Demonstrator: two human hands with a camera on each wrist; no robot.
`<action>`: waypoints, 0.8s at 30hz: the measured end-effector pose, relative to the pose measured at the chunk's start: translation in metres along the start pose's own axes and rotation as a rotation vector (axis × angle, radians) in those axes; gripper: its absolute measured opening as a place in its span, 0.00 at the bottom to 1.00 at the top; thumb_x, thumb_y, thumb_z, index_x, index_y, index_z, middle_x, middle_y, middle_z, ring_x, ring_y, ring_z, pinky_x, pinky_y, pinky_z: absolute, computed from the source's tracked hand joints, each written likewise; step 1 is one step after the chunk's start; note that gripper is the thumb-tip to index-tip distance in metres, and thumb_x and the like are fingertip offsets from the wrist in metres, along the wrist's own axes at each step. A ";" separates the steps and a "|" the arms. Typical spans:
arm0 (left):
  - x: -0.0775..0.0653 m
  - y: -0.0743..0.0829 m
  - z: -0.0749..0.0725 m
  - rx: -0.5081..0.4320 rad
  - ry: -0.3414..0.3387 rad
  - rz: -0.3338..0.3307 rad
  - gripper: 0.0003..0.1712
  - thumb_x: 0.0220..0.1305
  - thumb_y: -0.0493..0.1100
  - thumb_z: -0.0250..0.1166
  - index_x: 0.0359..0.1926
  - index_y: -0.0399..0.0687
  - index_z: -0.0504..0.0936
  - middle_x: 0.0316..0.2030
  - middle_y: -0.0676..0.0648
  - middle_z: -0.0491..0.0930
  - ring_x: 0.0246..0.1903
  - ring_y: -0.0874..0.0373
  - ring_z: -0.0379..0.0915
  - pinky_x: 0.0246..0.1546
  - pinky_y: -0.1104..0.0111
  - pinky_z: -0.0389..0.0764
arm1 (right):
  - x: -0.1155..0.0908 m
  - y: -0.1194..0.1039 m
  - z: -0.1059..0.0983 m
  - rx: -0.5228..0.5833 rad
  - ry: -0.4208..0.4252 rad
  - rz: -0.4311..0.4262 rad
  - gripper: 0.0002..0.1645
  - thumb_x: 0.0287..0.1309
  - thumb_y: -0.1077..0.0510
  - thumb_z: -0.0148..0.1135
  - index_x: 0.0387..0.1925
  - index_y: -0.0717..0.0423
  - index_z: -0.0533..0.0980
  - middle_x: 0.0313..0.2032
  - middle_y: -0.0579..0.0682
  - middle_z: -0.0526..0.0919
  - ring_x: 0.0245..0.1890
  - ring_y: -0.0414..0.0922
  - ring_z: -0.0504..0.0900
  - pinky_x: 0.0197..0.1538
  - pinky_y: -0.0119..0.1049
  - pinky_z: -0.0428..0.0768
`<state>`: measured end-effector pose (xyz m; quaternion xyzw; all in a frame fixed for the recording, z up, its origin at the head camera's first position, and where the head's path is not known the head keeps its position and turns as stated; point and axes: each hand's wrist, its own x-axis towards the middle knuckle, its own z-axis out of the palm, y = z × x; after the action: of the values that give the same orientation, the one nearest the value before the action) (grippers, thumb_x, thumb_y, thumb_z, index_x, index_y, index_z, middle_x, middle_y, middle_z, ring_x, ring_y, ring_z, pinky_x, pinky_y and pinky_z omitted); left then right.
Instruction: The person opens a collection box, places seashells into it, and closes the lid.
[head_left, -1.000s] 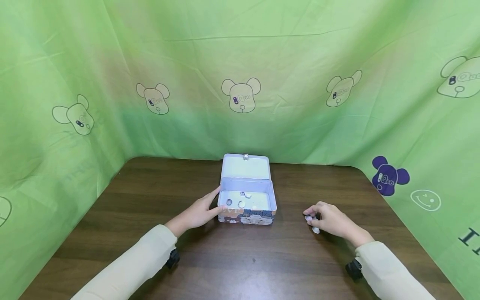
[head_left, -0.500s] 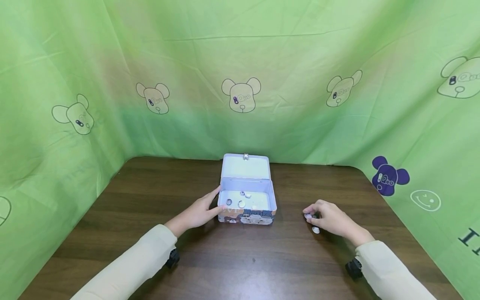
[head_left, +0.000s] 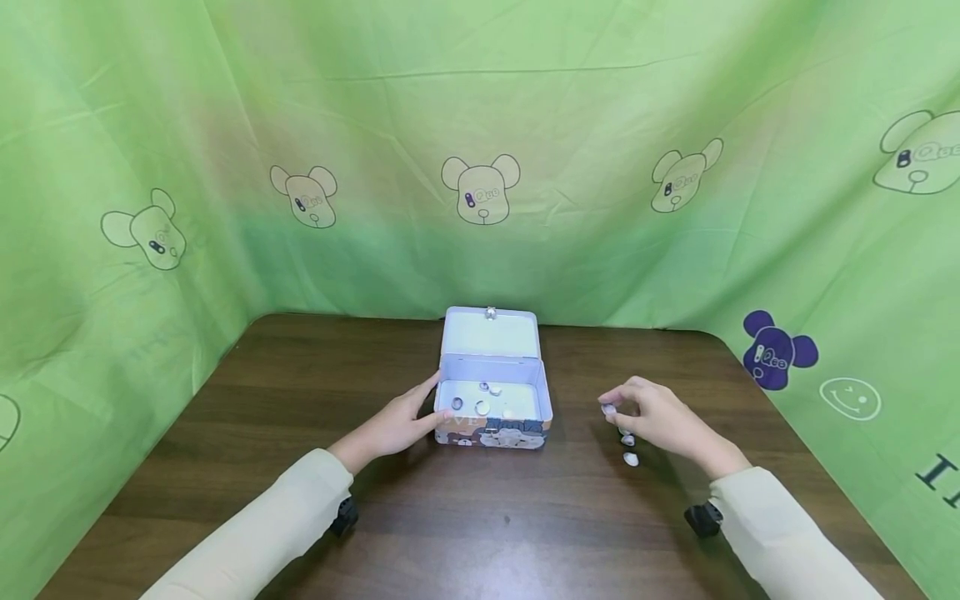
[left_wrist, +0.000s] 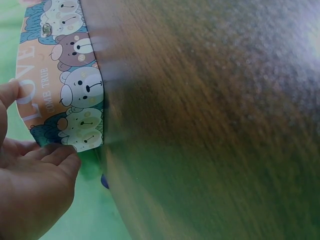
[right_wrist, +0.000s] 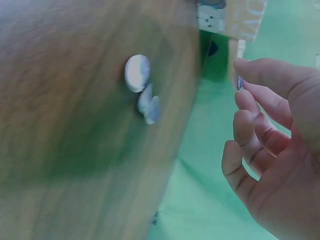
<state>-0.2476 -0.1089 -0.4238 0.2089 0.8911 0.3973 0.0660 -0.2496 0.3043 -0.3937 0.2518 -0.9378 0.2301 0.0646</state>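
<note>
A small tin box (head_left: 495, 433) stands with its lid up, its front printed with cartoon bears and "LOVE". My left hand (head_left: 393, 425) holds the box's left front corner, thumb on the front and fingers along the side. Several small round whitish pieces (head_left: 482, 407) lie inside. My right hand (head_left: 660, 417) is to the right of the box, pinching a small whitish disc (head_left: 608, 409) between thumb and fingertips, above the table. Under that hand lie a few similar white discs (right_wrist: 137, 73), one white piece (head_left: 631, 459) slightly apart toward the front.
The brown wooden table (head_left: 487, 517) is surrounded by a green curtain (head_left: 585, 267) printed with bear heads, right behind its far edge. The raised lid (head_left: 491, 333) leans back near that curtain. A dark wrist device (head_left: 703, 518) sits below the right sleeve.
My right hand has lifted a disc from the group on the table and moved slightly up and left, uncovering the discs beneath. The left hand and the box have stayed in place.
</note>
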 end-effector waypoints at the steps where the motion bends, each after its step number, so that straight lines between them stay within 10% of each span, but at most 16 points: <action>1: 0.000 0.000 0.000 0.000 0.000 -0.001 0.44 0.75 0.52 0.59 0.80 0.45 0.46 0.76 0.39 0.52 0.74 0.44 0.48 0.70 0.48 0.56 | 0.001 -0.002 -0.001 0.004 0.000 -0.001 0.13 0.61 0.59 0.70 0.47 0.56 0.85 0.40 0.44 0.81 0.31 0.37 0.74 0.36 0.37 0.74; 24: -0.001 0.003 -0.001 0.005 -0.005 -0.019 0.44 0.75 0.51 0.59 0.80 0.46 0.46 0.76 0.38 0.52 0.74 0.44 0.48 0.70 0.48 0.57 | 0.043 -0.040 0.001 0.081 0.022 -0.073 0.13 0.61 0.60 0.70 0.49 0.53 0.85 0.39 0.45 0.80 0.26 0.38 0.71 0.30 0.34 0.73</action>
<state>-0.2457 -0.1085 -0.4205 0.2017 0.8940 0.3937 0.0715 -0.2667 0.2539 -0.3686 0.2859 -0.9171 0.2682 0.0730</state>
